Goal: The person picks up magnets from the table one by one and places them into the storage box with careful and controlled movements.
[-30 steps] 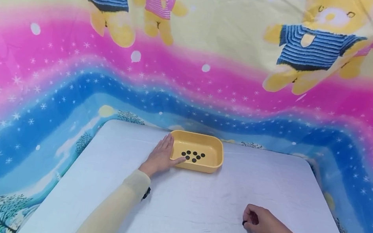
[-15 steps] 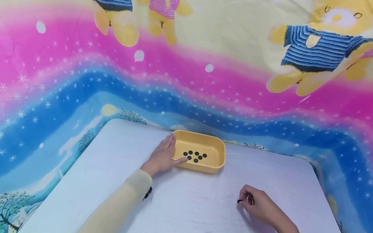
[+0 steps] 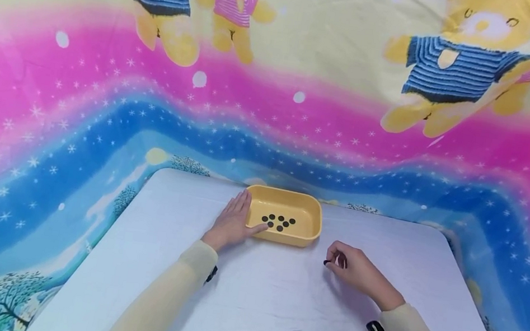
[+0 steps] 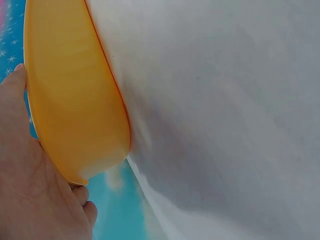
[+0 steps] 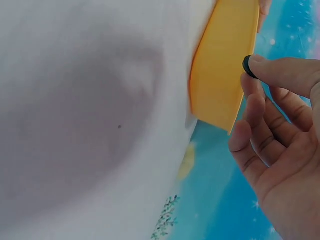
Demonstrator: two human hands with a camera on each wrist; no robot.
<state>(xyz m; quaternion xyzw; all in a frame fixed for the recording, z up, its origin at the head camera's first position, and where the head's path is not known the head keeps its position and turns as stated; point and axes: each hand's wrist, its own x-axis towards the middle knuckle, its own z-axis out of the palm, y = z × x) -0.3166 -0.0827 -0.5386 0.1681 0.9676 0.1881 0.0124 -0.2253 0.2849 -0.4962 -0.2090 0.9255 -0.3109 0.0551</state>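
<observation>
A yellow plastic box (image 3: 285,239) stands at the far side of the table, with several small black Go stones (image 3: 279,228) lying flat on its floor. My left hand (image 3: 231,222) rests against the box's left end, fingers straight along it and thumb over the near rim. Between thumb and index finger of my right hand (image 3: 354,267) I pinch one black Go stone (image 5: 249,67), held on its edge. That hand is just right of the box's near right corner, over the table. In the right wrist view its other fingers are loosely curled and hold nothing.
A white cloth covers the table (image 3: 245,304). Behind its far edge hangs a patterned cloth (image 3: 330,135) with bears and snowflakes, close behind the box. Dark bands (image 3: 375,330) are worn at both wrists.
My right hand has moved forward and left across the table towards the box, carrying the pinched Go stone. My left hand and the box keep their places; the head view has shifted slightly.
</observation>
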